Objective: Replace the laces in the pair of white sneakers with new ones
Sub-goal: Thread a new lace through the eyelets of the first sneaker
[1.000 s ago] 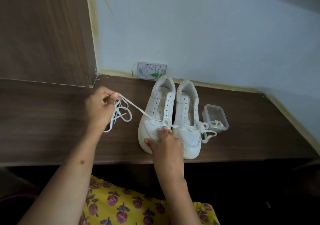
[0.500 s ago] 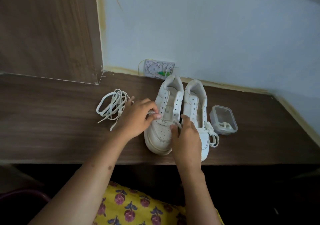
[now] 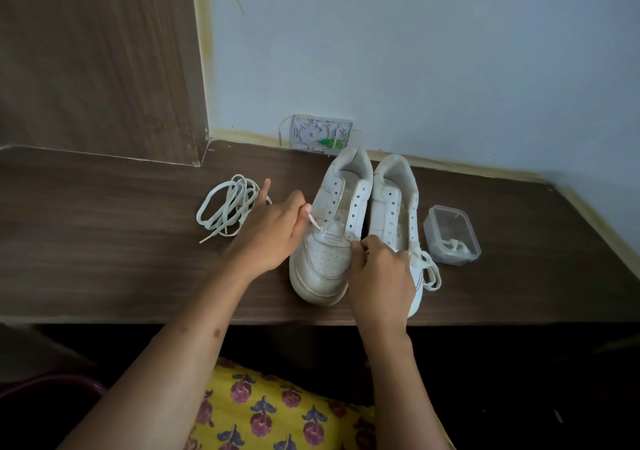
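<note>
Your left hand (image 3: 273, 233) rests against the outer side of the left sneaker (image 3: 329, 238), its thumb and forefinger pinched together on the tip of a white lace (image 3: 314, 223). That tip sticks out from your fingers (image 3: 302, 207) and points down at the lowest eyelet on the shoe's outer row; the lace runs across the base of the tongue as a short bar. Your little finger is stretched out straight toward the loose lace bundle (image 3: 230, 207), which lies in a tangle on the table (image 3: 104, 242) just behind and to the left of that hand.

Your right hand (image 3: 382, 273) sits over the toe of the right sneaker (image 3: 398, 207), fingers curled inward. Thumb and forefinger meet at the gap between the two shoes, beside the lowest eyelet of the left sneaker's inner row, and seem to pinch the other end of the same lace, though the lace itself is hidden there.

Both sneakers stand side by side, touching, toes toward you and heels toward the wall. The upper eyelets of both are bare. A knotted lace (image 3: 424, 262) hangs off the outer side of the right sneaker, just beside your right hand. A clear plastic container (image 3: 452, 235) with a bit of white lace inside stands near it on the right.
</note>
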Tool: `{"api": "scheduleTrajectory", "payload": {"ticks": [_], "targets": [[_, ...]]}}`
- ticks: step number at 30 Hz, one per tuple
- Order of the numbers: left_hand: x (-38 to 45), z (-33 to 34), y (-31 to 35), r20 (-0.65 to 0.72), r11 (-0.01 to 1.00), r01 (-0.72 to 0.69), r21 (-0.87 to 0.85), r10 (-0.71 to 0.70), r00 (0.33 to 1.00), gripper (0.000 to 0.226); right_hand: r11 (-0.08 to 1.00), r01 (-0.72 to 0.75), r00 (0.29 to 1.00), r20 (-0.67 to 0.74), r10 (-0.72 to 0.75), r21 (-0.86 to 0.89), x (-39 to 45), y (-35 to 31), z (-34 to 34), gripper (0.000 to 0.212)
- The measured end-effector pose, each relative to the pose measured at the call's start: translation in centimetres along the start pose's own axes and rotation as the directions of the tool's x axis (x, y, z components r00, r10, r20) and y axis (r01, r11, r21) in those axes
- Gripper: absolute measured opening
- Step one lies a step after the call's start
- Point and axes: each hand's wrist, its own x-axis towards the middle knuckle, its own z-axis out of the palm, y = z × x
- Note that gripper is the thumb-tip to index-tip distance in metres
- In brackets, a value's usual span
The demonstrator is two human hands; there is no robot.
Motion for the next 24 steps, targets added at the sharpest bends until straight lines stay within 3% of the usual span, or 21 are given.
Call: {"api": "scheduleTrajectory", "payload": {"ticks": [3, 6, 8, 11, 16, 24], "targets": [[-0.1, -0.5, 0.2, -0.005, 0.996, 0.069, -0.055, -0.069, 0.998, 0.032, 0.998, -0.005, 0.998, -0.059, 0.008, 0.056, -0.1, -0.3, -0.8, 0.032], [-0.7, -2.2, 0.8, 0.085, 0.940, 0.198, -0.279, -0.181, 0.980, 0.038, 0.993, -0.088, 0.996, -0.018, 0.089, 0.077, -0.3, 0.0, -2.8, 0.035], [-0.9, -4.1, 1.7, 0.145, 0.841, 0.274, -0.466, -0.233, 0.962, 0.044, 0.949, -0.173, 0.983, 0.108, 0.149, 0.262, 0.1, 0.2, -4.8, 0.043], [-0.3, -7.3, 3.2, 0.247, 0.690, 0.337, -0.640, -0.231, 0.941, 0.044, 0.743, -0.301, 0.944, 0.296, 0.144, 0.598, 0.7, -0.1, -8.3, 0.043], [1.5, -13.0, 5.5, 0.297, 0.626, 0.363, -0.690, -0.213, 0.931, 0.036, 0.533, -0.290, 0.953, 0.293, 0.082, 0.795, 1.6, -1.7, -13.7, 0.034], [2.1, -20.4, 9.1, 0.241, 0.599, 0.343, -0.724, -0.246, 0.939, 0.032, 0.464, -0.141, 0.988, 0.153, 0.013, 0.875, 0.2, -4.9, -21.6, 0.030]]}}
